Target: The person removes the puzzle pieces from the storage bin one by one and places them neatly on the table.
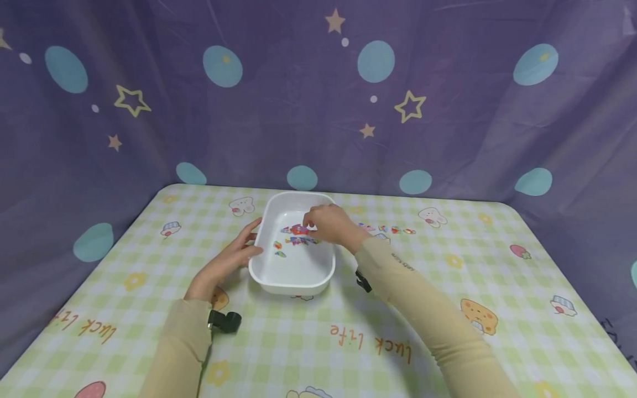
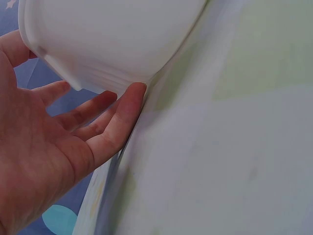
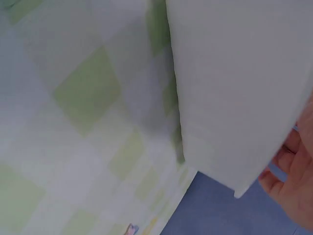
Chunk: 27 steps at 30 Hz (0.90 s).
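Observation:
A white rectangular tray (image 1: 291,276) stands on the table with several small, flat, colourful pieces (image 1: 299,241) inside, perhaps stickers or cutouts. My left hand (image 1: 231,258) rests against the tray's left wall, its fingers loosely extended and touching the outside. In the left wrist view that hand (image 2: 73,117) has its fingertips along the lower side of the tray. Over the tray's right wall reaches my right hand (image 1: 332,225), thumb and index finger pinching a small reddish piece above the tray floor. The right wrist view hides those fingertips behind the tray wall.
Several more small colourful pieces (image 1: 395,229) lie in a row on the table right of the tray. A green-and-white checked cloth (image 1: 278,354) with printed cartoons covers the table. Behind it hangs a purple curtain (image 1: 308,110) with stars.

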### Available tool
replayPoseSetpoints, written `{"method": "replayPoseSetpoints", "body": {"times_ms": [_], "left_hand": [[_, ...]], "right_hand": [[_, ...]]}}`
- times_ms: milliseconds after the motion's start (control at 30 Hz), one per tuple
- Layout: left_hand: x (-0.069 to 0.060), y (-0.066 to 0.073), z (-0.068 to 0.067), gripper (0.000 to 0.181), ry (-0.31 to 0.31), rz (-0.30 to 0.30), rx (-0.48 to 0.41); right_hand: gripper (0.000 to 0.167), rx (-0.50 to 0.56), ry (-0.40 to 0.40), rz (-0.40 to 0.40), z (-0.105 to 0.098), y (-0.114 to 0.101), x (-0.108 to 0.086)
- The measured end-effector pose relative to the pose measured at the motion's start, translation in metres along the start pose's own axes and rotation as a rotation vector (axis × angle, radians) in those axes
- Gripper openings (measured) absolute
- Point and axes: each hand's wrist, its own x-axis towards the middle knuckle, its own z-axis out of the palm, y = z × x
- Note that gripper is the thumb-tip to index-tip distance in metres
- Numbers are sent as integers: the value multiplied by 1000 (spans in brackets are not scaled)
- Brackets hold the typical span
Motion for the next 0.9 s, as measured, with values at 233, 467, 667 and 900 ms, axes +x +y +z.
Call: {"method": "replayPoseSetpoints", "body": {"times_ms": [233, 467, 667, 900], "left_hand": [[-1, 0, 1, 67, -10, 14, -13], [0, -1, 0, 68, -5, 12, -7], [0, 0, 0, 68, -4, 6, -5], [-1, 0, 0, 68, 1, 12, -11]], "right_hand": [[16, -48, -134, 88, 9, -3, 7], [17, -86, -205, 137, 17, -6, 11], [13, -85, -200, 149, 17, -9, 12], [9, -78, -205, 155, 19, -9, 13]]}}
